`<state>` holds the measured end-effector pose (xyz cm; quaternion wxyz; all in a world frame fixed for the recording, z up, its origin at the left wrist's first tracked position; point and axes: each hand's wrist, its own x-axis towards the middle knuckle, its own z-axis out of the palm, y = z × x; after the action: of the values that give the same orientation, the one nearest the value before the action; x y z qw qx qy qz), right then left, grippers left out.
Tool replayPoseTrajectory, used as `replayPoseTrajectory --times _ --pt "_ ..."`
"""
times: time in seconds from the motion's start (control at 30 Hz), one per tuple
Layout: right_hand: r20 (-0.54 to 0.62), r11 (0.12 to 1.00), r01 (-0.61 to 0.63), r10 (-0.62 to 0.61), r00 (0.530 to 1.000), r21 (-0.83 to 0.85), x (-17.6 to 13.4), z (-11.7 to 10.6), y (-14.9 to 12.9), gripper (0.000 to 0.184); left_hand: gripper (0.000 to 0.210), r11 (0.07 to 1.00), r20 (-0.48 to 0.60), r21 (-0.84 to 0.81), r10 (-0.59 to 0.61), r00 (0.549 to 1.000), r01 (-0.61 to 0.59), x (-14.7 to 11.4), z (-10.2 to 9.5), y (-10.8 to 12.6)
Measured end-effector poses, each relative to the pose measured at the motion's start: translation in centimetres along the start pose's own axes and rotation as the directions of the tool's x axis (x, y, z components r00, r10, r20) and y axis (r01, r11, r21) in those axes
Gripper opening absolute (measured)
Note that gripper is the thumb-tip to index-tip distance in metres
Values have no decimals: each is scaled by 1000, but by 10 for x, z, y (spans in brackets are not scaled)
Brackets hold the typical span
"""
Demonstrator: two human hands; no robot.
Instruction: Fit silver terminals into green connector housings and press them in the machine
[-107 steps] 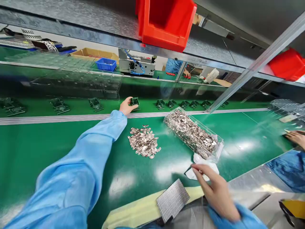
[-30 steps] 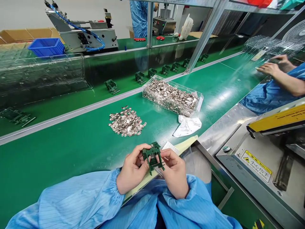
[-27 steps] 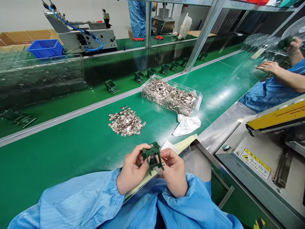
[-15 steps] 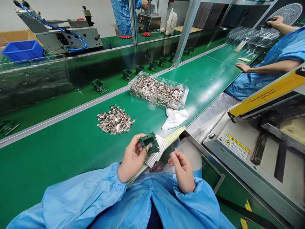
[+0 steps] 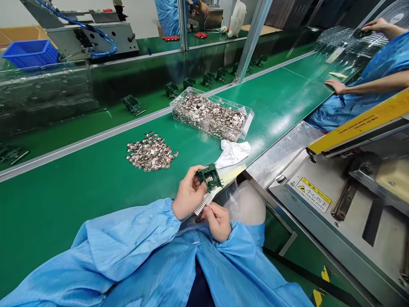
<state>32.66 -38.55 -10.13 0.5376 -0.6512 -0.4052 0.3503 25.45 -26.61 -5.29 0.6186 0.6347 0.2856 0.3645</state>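
My left hand [image 5: 189, 194] is closed around a small green plastic frame [image 5: 210, 175] with a square opening, tilted up above the table's front edge. Just below it lies a white ribbed sheet [image 5: 206, 200], partly covered by my fingers. At that sheet's lower end my right hand [image 5: 217, 221] is pinched, thumb against fingers; whatever lies between the fingertips is too small to make out. Beyond my hands a loose pile of small silvery metal pieces [image 5: 150, 153] rests on the green table. Behind it, a clear tray [image 5: 249, 127] holds many more such pieces.
A white cloth [image 5: 232, 152] and yellowish paper [image 5: 235, 172] lie near the edge. Several green frames like this one [image 5: 132, 105] line the far strip. To the right stands a machine with a warning label [image 5: 313, 196]. A co-worker's hand [image 5: 335, 86] rests on the table.
My left hand has moved right and farther away with the green frame. My right hand has come left, from beside the sheet to its lower end. The view has shifted slightly.
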Motion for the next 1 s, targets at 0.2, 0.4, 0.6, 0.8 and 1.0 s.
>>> replayPoseTrajectory --times 0.2,0.4,0.6,0.8,1.0 --pt "118 979 -11 36 992 -203 0 -21 6 33 34 999 -62 -47 22 998 -25 1 0 4" --pt "2 955 19 -20 1000 -297 -1 -48 -48 18 35 997 -33 -73 -10 999 8 -9 -5 9" --pt "-143 911 282 -336 931 -302 19 -46 -86 13 36 999 20 -53 7 1000 -6 -16 -9 11" --pt "-248 865 308 -424 871 -396 32 -26 -81 5 32 989 98 124 73 993 -84 -21 -12 18" --pt "-226 903 255 -345 911 -346 31 -28 -84 12 28 953 151 243 147 978 -181 -24 -13 26"
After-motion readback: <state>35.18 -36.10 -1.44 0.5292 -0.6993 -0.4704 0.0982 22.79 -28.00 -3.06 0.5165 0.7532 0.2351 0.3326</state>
